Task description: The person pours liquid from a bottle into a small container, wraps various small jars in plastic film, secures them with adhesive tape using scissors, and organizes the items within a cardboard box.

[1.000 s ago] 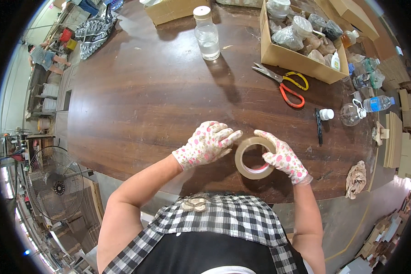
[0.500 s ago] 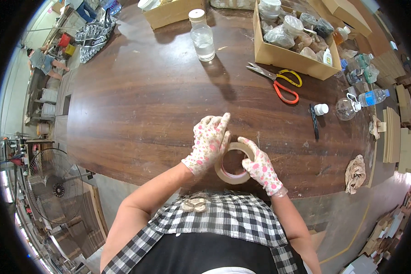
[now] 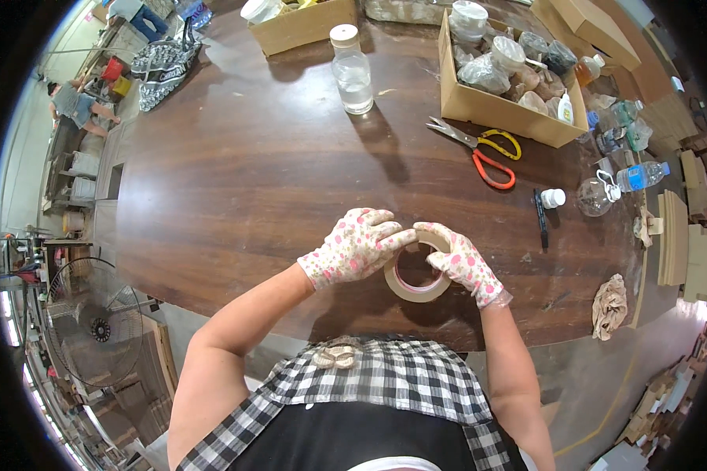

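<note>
A wide roll of beige tape (image 3: 407, 293) is held up over the near side of the brown table, its ring facing up. My right hand (image 3: 467, 268), in a white glove with pink flowers, grips its right rim, thumb inside the ring and fingers outside. In a matching glove, my left hand (image 3: 352, 250) meets the roll's upper left edge. Its index fingertip presses on the rim close to my right fingertips, and the other fingers are curled. Whether it pinches a loose tape end is too small to tell.
Scissors (image 3: 479, 151) with red and yellow handles lie beyond the roll. Farther off stand a clear bottle of liquid (image 3: 353, 82) and a cardboard box (image 3: 511, 125) of wrapped items. A black pen (image 3: 541, 220), a white cap (image 3: 554, 198), plastic bottles (image 3: 642, 176) and a crumpled cloth (image 3: 609, 306) lie right.
The tape roll and my right hand have shifted slightly right. My left hand has turned, its raised index finger coming down onto the roll's rim.
</note>
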Motion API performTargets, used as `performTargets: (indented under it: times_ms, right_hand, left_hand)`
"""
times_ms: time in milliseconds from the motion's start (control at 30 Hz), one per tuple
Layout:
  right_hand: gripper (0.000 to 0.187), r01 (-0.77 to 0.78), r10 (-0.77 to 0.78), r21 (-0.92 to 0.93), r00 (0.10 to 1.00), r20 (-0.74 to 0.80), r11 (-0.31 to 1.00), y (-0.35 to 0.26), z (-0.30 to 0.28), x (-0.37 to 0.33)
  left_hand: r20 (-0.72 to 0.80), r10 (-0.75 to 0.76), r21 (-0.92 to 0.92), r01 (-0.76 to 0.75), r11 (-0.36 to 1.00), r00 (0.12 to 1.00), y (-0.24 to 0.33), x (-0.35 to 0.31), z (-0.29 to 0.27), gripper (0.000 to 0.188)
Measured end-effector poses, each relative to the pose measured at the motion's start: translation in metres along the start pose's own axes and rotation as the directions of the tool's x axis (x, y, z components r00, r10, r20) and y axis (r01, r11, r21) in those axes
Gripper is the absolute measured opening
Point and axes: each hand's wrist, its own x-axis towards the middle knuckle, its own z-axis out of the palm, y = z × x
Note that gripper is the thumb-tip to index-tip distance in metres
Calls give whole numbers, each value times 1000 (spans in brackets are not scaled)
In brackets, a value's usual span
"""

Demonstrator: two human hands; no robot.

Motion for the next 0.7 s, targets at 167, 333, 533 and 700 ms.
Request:
performTargets:
  times_ms: [167,333,533,700]
  right_hand:
    - [61,-192,196,106,980,-35,976,-10,9,-32]
    - [58,-189,188,56,982,22,980,-18,-5,-57]
    - [60,-225,225,9,974,-1,974,-15,20,-67]
    - [59,-100,90,-65,986,-140,993,-10,62,-45]
  left_hand:
    - [-58,-23,62,27,998,998,4,-1,5,39]
    - [-82,-9,82,16,997,997,3,1,8,32]
    - [-172,-51,92,67,993,984,8,3,12,39]
    - [-245,-295,-15,301,954,924,15,4,16,35]
